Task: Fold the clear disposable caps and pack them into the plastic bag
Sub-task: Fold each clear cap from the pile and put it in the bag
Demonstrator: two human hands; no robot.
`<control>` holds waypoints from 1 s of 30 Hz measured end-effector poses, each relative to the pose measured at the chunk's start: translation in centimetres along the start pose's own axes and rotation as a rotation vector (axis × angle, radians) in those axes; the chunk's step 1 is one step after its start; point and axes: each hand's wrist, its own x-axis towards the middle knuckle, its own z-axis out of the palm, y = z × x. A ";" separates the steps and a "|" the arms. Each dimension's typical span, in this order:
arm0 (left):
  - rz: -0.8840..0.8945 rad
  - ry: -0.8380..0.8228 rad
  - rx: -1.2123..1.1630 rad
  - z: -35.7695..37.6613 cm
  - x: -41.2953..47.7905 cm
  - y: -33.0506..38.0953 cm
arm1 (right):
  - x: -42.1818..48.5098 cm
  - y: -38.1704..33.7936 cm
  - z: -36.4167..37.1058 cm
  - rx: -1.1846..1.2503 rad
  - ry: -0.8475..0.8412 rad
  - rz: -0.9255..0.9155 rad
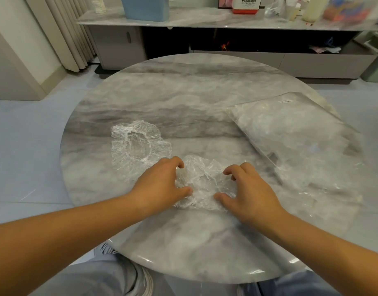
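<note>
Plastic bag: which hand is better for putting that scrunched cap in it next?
Probably the right hand. It grips the scrunched cap on the side nearer the plastic bag, which lies off to the right. The left hand is farther, beside the open cap.

I can't count what fills the bag (290, 133), right of centre, and its label (285, 101) is too small to read. The top edge cuts off the blue bin (146, 7) and the red-and-white box (246, 6); upper right, the bottles (308, 7) blur. The left hand (160, 184) and right hand (250, 193) hide the sides of the cap (203, 180).
</note>
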 end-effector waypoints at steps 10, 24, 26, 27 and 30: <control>-0.121 -0.069 -0.180 -1.4 1.0 1.7 | 1.5 -2.1 -2.4 0.291 0.065 0.117; -0.261 -0.242 -0.589 -1.0 1.3 0.7 | 2.3 -1.8 -2.5 1.257 -0.287 0.571; -0.267 -0.264 -0.663 -1.6 1.3 0.6 | 2.4 -1.5 -2.7 1.280 -0.277 0.574; -0.257 -0.275 -0.683 -1.9 1.2 0.6 | 2.4 -1.3 -2.8 1.291 -0.272 0.566; -0.203 -0.295 -0.701 -2.2 1.0 0.6 | 2.3 -0.9 -3.0 1.300 -0.252 0.522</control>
